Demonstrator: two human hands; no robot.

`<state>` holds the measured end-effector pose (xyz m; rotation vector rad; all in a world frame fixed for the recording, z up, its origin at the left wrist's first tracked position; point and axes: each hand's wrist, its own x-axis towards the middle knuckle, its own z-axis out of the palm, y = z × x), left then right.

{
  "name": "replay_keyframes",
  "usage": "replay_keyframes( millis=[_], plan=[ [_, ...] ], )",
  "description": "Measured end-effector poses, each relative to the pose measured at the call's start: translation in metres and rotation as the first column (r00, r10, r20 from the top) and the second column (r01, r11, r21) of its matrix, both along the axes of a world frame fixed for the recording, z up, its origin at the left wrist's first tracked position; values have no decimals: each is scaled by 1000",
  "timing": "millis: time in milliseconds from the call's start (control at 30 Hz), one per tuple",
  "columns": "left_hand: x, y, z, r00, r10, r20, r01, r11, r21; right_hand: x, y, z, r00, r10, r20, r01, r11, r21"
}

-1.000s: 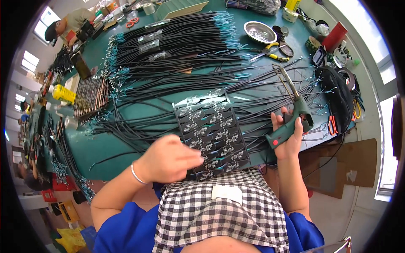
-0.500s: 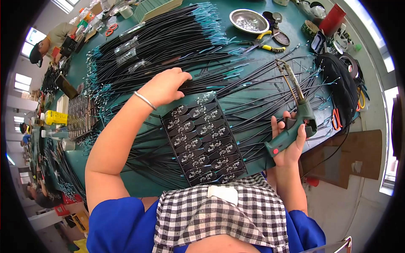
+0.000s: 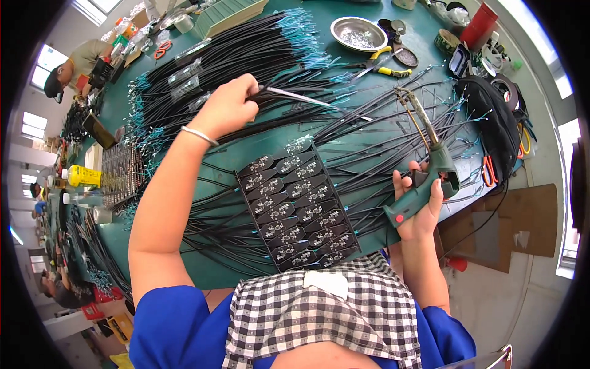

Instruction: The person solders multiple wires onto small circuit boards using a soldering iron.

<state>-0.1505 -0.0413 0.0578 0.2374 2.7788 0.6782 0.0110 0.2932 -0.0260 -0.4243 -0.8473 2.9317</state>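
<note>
My left hand [image 3: 226, 109] is closed at the near side of the big cable bundle [image 3: 243, 64], pinching a thin black cable [image 3: 289, 93] that catches the light as it stretches right. The fingers hide its gripped part. In my right hand [image 3: 421, 212] is a green soldering gun [image 3: 425, 184], its long metal tip pointing up and left, away from the boards. Between my hands lies a black panel of small circuit boards [image 3: 298, 212], with black cables [image 3: 224, 230] running out from both its sides.
A metal bowl of small parts [image 3: 358, 34] and yellow-handled pliers [image 3: 391, 72] lie at the far side. Loose cables [image 3: 393, 132] spread to the right, near a black pouch [image 3: 488, 123] and orange-handled scissors [image 3: 489, 171]. A yellow bottle [image 3: 84, 176] stands left. Another person [image 3: 86, 61] is at far left.
My left hand has lifted away from the panel toward the far side, drawing a cable up from the bundle. My right hand and the soldering gun stay almost where they were.
</note>
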Motion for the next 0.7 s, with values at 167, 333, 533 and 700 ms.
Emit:
replay_keyframes(
  millis=[167, 333, 533, 700],
  plan=[
    [-4, -37, 29, 962, 78, -260, 18, 937, 348, 2, -1, 2, 1000, -3, 9, 3, 1000, 0],
    [16, -98, 93, 919, 325, -223, -47, 653, 756, 1, -3, -3, 999, 19, -26, -20, 1000, -15],
    [31, -172, 128, 855, 417, -310, 97, 457, 884, 4, -2, -5, 999, -32, -20, 33, 999, 35],
    [39, -162, 163, 612, 729, -308, 129, 292, 948, 1, -2, -8, 999, 3, -54, 1, 997, 72]
  ],
)
